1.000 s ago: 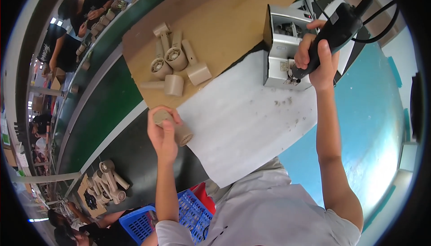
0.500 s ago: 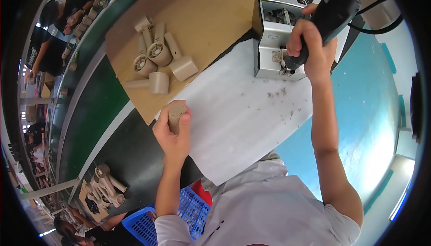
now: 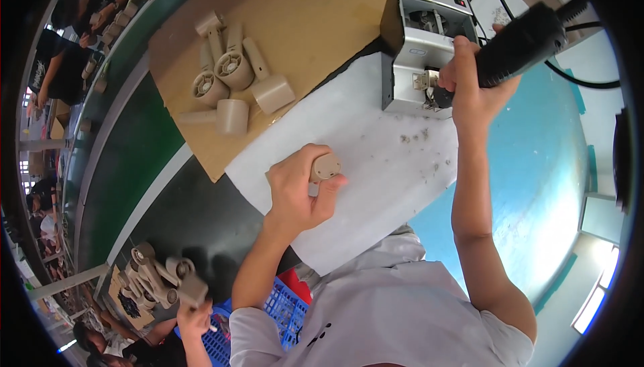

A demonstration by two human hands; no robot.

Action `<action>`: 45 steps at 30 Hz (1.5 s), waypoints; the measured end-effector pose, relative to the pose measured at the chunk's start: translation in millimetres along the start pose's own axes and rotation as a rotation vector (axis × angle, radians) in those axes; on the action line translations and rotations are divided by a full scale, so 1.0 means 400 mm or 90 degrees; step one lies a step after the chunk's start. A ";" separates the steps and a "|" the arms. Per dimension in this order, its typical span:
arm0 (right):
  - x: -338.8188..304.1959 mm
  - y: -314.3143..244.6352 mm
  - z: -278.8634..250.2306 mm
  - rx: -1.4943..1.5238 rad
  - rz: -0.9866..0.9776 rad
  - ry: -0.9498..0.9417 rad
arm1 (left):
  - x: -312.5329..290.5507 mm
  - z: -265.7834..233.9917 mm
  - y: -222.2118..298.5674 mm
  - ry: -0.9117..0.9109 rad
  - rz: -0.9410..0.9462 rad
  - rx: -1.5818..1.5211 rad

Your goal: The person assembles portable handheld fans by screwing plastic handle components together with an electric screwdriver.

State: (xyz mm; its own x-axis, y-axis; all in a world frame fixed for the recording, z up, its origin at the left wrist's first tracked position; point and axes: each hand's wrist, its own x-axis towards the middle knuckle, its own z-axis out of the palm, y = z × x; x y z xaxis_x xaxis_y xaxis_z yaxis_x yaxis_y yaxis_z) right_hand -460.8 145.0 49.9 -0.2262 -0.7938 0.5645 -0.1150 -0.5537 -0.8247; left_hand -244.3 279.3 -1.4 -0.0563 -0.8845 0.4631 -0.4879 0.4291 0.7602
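The person's left grip (image 3: 295,193) is closed around a beige piece (image 3: 327,166), thumb on the near side and fingers curled over the far one. The piece is held over the white sheet (image 3: 349,213), near its left part, and its round end, pierced with a few small holes, faces up my way.

The right grip (image 3: 479,89) is wrapped round a thick black tool (image 3: 520,46), whose lower end comes right up to the front of the silver machine (image 3: 429,48); I can't tell whether the two touch. Black cords (image 3: 594,84) trail off behind it. Small bits (image 3: 416,136) lie scattered on the sheet below the machine.

Over on the cardboard (image 3: 315,18), to the left, five beige fans (image 3: 233,71) lie close together, two with their vaned faces showing. At the lower left, more fans are heaped in a pile (image 3: 149,276) on the dark worktop (image 3: 231,203). Just beside that pile a co-worker's grip (image 3: 193,321) is clasped on a blurred beige part (image 3: 193,290), near a blue basket (image 3: 285,310).
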 end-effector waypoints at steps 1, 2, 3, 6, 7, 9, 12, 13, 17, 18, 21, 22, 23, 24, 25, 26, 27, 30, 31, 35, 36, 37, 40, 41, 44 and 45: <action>-0.005 -0.008 -0.005 0.000 0.001 -0.005 | 0.001 -0.001 0.001 0.004 -0.004 0.000; -0.009 -0.018 -0.016 0.060 0.046 0.013 | 0.006 -0.003 0.001 -0.001 0.001 -0.008; -0.013 -0.026 -0.026 0.119 0.092 0.031 | 0.008 -0.007 0.002 -0.006 0.007 -0.016; -0.008 -0.030 -0.037 0.150 -0.015 0.042 | 0.009 -0.022 0.006 -0.047 -0.020 -0.040; -0.003 -0.028 -0.034 0.166 -0.040 0.040 | 0.013 -0.023 0.003 -0.045 -0.019 -0.042; 0.001 -0.013 -0.023 0.142 -0.037 0.042 | 0.023 -0.020 -0.005 0.007 -0.038 -0.079; 0.010 -0.002 -0.020 0.112 -0.035 0.028 | 0.020 -0.020 -0.014 0.004 -0.016 -0.076; 0.011 -0.001 -0.021 0.104 -0.038 0.014 | 0.017 -0.019 -0.013 0.004 -0.018 -0.078; 0.013 0.003 -0.017 0.115 0.006 -0.004 | 0.013 -0.017 -0.006 -0.038 -0.010 -0.043; 0.014 0.006 -0.018 0.115 0.008 -0.006 | 0.014 -0.016 -0.006 -0.042 -0.014 -0.039; 0.018 0.015 -0.023 0.134 0.004 -0.058 | 0.016 -0.014 -0.008 -0.032 -0.017 -0.049; 0.020 0.016 -0.023 0.145 0.016 -0.085 | 0.017 -0.016 -0.006 -0.033 -0.018 -0.050; 0.023 0.017 -0.023 0.157 0.027 -0.112 | 0.017 -0.019 -0.005 -0.041 -0.036 -0.062; 0.025 0.017 -0.023 0.157 0.028 -0.112 | 0.017 -0.020 -0.004 -0.048 -0.053 -0.075; 0.028 0.016 -0.022 0.140 0.027 -0.119 | 0.020 -0.016 -0.007 -0.049 -0.054 -0.076; 0.028 0.014 -0.018 0.126 0.025 -0.126 | 0.024 -0.014 -0.009 -0.024 -0.048 -0.084; 0.024 0.012 -0.011 0.127 0.026 -0.127 | 0.026 -0.012 -0.009 0.000 -0.041 -0.093; 0.012 0.007 0.002 0.018 0.024 0.028 | 0.021 -0.007 -0.010 0.022 -0.033 -0.102; 0.011 0.005 -0.002 0.032 0.041 0.051 | 0.019 -0.007 -0.005 0.023 -0.035 -0.103; -0.032 -0.034 -0.004 0.221 0.167 0.044 | 0.008 -0.012 0.003 -0.015 -0.028 -0.071; -0.055 -0.060 -0.010 0.330 0.194 0.028 | 0.004 -0.006 0.001 -0.012 -0.007 -0.067; -0.072 -0.078 -0.015 0.453 0.143 -0.037 | 0.006 0.000 -0.003 -0.006 -0.017 -0.062; -0.110 -0.159 0.009 0.631 0.086 -0.107 | 0.001 -0.001 -0.003 0.014 0.029 -0.049; -0.115 -0.182 0.018 0.666 0.070 -0.117 | 0.008 0.003 0.000 0.001 0.031 -0.049; -0.132 -0.215 0.052 0.622 0.037 -0.191 | 0.009 0.008 0.006 -0.010 0.037 -0.045; -0.136 -0.212 0.063 0.630 0.039 -0.195 | 0.003 0.005 0.005 -0.006 0.040 -0.040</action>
State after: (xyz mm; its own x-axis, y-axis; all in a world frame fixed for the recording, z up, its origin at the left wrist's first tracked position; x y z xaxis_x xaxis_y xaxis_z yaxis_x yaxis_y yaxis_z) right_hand -414.3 228.7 89.9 0.0660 -0.7810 0.6210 0.7654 -0.3597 -0.5337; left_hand -247.0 278.7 0.0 -0.0928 -0.8572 0.5066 -0.4282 0.4937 0.7569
